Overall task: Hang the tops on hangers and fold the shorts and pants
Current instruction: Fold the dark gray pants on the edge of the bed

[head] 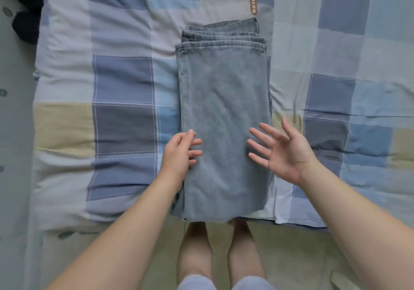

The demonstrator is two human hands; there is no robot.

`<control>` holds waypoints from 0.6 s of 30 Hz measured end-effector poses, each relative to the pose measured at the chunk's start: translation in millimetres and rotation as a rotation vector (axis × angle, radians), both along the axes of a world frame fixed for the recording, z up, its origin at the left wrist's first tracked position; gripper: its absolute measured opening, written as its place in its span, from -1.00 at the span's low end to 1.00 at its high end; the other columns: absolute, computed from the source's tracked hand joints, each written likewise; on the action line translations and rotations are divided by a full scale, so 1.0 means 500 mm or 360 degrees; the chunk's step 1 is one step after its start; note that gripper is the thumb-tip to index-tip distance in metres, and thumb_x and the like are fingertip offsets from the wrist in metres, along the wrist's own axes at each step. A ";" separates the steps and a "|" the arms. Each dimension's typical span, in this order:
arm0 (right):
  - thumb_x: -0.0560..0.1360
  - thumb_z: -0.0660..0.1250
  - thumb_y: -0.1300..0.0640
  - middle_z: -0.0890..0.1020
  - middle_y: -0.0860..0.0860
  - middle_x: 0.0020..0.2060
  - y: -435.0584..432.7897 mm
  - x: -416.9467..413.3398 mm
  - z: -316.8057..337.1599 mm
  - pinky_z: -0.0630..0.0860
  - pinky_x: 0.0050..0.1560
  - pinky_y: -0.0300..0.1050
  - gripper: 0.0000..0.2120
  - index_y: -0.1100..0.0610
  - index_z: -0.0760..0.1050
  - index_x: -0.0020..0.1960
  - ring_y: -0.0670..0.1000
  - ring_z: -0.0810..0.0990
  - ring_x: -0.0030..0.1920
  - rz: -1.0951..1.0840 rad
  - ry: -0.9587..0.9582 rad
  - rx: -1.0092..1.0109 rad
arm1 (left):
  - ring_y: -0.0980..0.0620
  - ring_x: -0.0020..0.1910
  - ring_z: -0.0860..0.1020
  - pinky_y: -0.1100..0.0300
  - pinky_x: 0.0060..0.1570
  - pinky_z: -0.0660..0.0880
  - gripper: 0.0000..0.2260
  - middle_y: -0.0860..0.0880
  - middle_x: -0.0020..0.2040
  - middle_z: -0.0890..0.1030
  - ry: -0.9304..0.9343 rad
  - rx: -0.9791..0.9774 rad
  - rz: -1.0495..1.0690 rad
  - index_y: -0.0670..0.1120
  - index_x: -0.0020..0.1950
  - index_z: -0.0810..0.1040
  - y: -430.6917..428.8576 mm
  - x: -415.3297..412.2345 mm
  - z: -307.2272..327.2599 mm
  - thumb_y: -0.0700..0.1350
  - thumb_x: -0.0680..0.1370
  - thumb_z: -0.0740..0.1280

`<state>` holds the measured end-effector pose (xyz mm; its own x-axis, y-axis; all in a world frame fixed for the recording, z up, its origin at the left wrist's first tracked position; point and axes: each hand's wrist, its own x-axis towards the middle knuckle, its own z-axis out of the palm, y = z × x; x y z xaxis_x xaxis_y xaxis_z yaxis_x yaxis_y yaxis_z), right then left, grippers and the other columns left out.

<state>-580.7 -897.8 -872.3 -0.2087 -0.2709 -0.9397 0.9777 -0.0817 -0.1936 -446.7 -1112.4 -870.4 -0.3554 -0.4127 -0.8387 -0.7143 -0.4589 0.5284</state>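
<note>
Head view: folded jeans (224, 119) lie lengthwise on checked bedspread (123, 83). Left hand (179, 153) at their left edge, fingers loosely bent, gripping nothing; right hand (282, 150) hovers, fingers spread.

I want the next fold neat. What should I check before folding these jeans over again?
1. Faded blue-grey denim jeans lie flat on the blue checked patchwork bedspread: ok.
2. Layered ends at the far side line up: not ok, staggered.
3. Left hand free: ok, open at the jeans' left edge.
4. Right hand free: ok, open, palm showing, by the right edge.
5. Near end fully on the bed: cannot tell, it sits at the bed's edge.
</note>
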 end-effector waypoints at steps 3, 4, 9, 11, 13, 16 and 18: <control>0.59 0.17 -0.29 0.68 0.03 0.19 0.054 0.086 -0.011 0.51 0.17 0.15 -0.45 0.05 0.46 0.40 0.13 0.62 0.25 0.0020 -0.0050 0.0124 | 0.10 -0.29 0.57 0.28 -0.32 0.43 -0.84 -0.01 -0.03 0.67 -0.0085 -0.0091 -0.0048 -0.01 0.00 0.56 0.034 0.088 0.003 0.04 0.65 0.28; 0.61 0.17 -0.27 0.68 0.03 0.20 0.072 0.114 -0.015 0.52 0.14 0.12 -0.47 0.05 0.46 0.40 0.12 0.62 0.24 0.0071 -0.0062 0.0174 | 0.12 -0.32 0.55 0.30 -0.34 0.43 -0.85 -0.01 -0.06 0.66 -0.0112 -0.0119 -0.0063 -0.02 -0.01 0.55 0.044 0.114 0.004 0.03 0.65 0.29; 0.63 0.21 -0.17 0.65 0.02 0.21 0.153 0.240 -0.043 0.52 0.03 0.00 -0.61 0.06 0.52 0.29 0.03 0.63 0.12 0.0361 -0.0059 0.0479 | 0.02 -0.20 0.58 0.10 -0.09 0.50 -0.89 0.00 -0.13 0.61 -0.0256 -0.0351 -0.0343 -0.02 -0.01 0.53 0.092 0.237 -0.010 0.01 0.60 0.37; 0.63 0.22 -0.13 0.61 0.04 0.27 0.176 0.277 -0.055 0.50 0.04 0.00 -0.70 0.04 0.51 0.21 0.01 0.59 0.13 0.0435 -0.0036 0.0574 | -0.03 -0.09 0.57 0.09 -0.02 0.47 -0.78 -0.02 -0.06 0.59 -0.0351 -0.0521 -0.0509 -0.04 0.07 0.48 0.110 0.276 -0.019 0.03 0.55 0.42; 0.62 0.27 -0.12 0.52 0.03 0.36 0.192 0.308 -0.070 0.47 0.19 0.08 -0.67 0.02 0.45 0.30 0.02 0.49 0.27 0.0507 0.0020 0.0666 | -0.05 0.06 0.56 0.05 0.13 0.48 -0.66 -0.04 0.13 0.53 -0.0419 -0.0634 -0.0591 -0.03 0.17 0.43 0.124 0.305 -0.027 0.06 0.51 0.45; 0.54 0.36 -0.19 0.39 -0.09 0.45 0.200 0.337 -0.093 0.36 0.37 0.16 -0.40 -0.05 0.28 0.51 -0.01 0.35 0.43 0.0682 0.0083 0.0681 | -0.10 0.26 0.49 -0.08 0.32 0.42 -0.46 -0.05 0.31 0.44 -0.0439 -0.0677 -0.0618 -0.08 0.33 0.40 0.137 0.326 -0.044 0.10 0.46 0.49; 0.51 0.39 -0.20 0.39 -0.15 0.37 0.190 0.343 -0.105 0.33 0.29 0.10 -0.36 -0.10 0.26 0.50 -0.05 0.33 0.38 0.0739 0.0104 0.0590 | -0.09 0.31 0.48 -0.07 0.34 0.41 -0.38 -0.05 0.34 0.48 -0.0429 -0.0666 -0.0608 -0.08 0.38 0.36 0.141 0.326 -0.057 0.14 0.44 0.50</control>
<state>-409.0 -802.7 -924.7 -0.2075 -0.0040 -0.9782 0.8801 0.4358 -0.1885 -283.6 -1042.0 -898.7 -0.3412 -0.6111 -0.7142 -0.9202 0.0618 0.3866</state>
